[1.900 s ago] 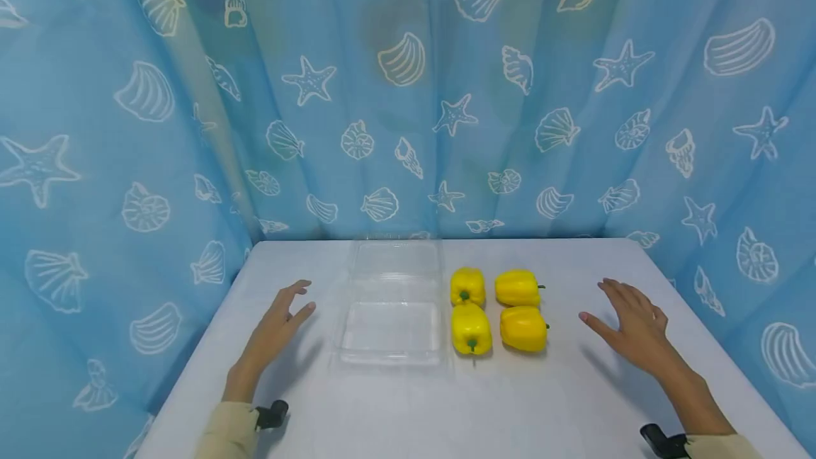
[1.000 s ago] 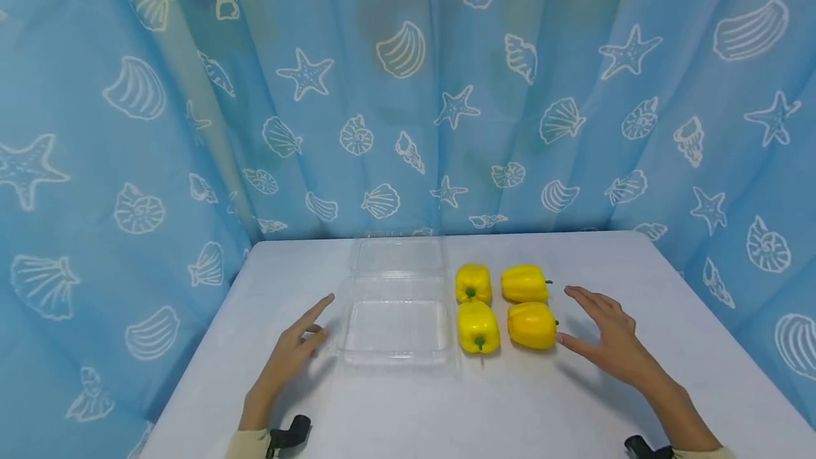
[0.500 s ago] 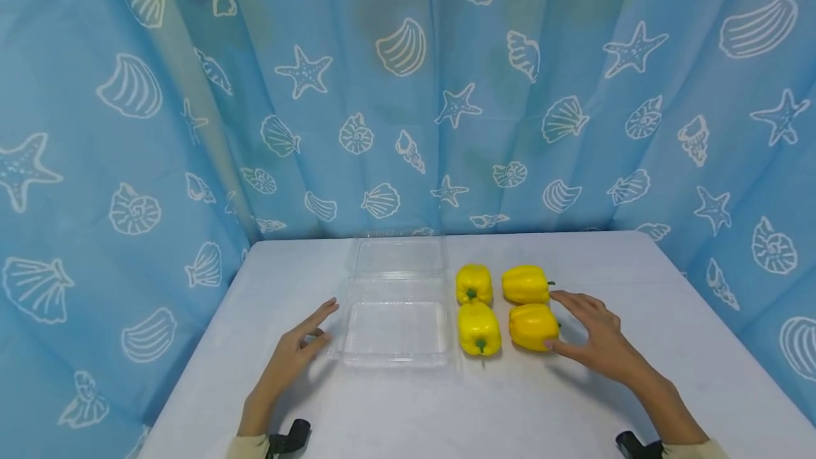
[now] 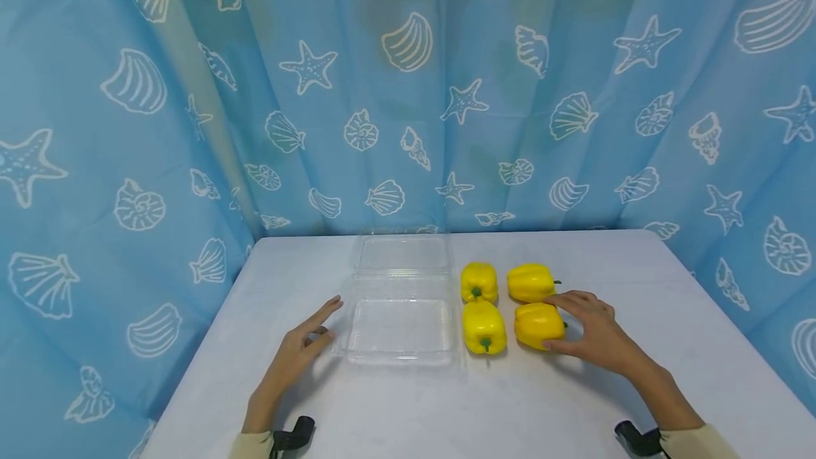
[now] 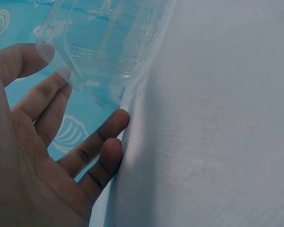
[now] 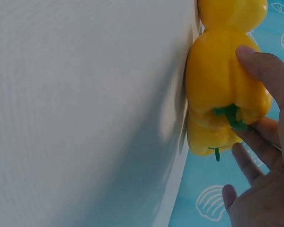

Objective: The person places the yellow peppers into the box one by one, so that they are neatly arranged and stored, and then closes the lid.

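Several yellow bell peppers lie in two rows on the white table. My right hand (image 4: 596, 331) is at the front right bell pepper (image 4: 537, 326), thumb on its near side and fingertips at its far side. In the right wrist view the thumb (image 6: 255, 59) lies across that pepper (image 6: 217, 71), its green stem facing the hand. My left hand (image 4: 296, 353) is beside the left edge of a clear plastic clamshell container (image 4: 398, 356), fingers relaxed. In the left wrist view, the fingertips of the left hand (image 5: 52, 142) overlap the corner of the clear container (image 5: 104, 52).
The container's lid (image 4: 401, 253) lies opened out toward the back of the table (image 4: 408, 409). Other peppers sit close by: back right (image 4: 530, 282), back left (image 4: 478, 282) and front left (image 4: 483, 328). A blue seashell curtain (image 4: 408, 112) hangs behind the table.
My right hand has moved left and its thumb and fingers have come around the front right pepper. My left hand has moved right, up to the container's edge. The peppers stay on the table.
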Motion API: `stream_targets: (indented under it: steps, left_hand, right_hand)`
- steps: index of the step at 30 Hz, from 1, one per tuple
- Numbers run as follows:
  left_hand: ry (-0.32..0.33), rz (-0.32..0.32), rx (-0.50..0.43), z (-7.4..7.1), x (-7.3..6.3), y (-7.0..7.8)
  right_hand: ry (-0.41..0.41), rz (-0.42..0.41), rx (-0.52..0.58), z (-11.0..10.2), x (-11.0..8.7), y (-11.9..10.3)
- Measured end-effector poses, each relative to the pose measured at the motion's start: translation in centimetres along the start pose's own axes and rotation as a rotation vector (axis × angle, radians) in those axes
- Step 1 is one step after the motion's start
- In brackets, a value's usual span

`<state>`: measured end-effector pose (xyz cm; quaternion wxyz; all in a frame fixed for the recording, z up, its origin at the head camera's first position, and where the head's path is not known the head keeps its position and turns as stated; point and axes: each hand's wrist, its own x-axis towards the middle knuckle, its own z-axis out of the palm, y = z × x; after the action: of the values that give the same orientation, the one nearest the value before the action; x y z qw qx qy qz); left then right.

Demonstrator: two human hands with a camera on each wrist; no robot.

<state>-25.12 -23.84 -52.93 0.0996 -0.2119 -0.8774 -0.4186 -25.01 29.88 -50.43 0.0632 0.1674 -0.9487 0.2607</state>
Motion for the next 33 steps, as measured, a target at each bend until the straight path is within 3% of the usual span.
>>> stream_targets:
  steps: [13, 24, 33]
  left_hand:
    - [-0.002, 0.045, -0.004, -0.2, -0.1, -0.3]
    - [-0.007, 0.011, -0.004, -0.1, -0.1, -0.6]
    - [0.004, 0.031, -0.009, -0.1, -0.1, -0.4]
  right_hand:
    - [0.088, -0.021, -0.018, -0.6, 0.0, -1.5]
    - [0.169, -0.030, -0.040, -1.1, 0.7, -2.5]
    - [0.193, -0.009, -0.041, -1.2, 1.3, -3.7]
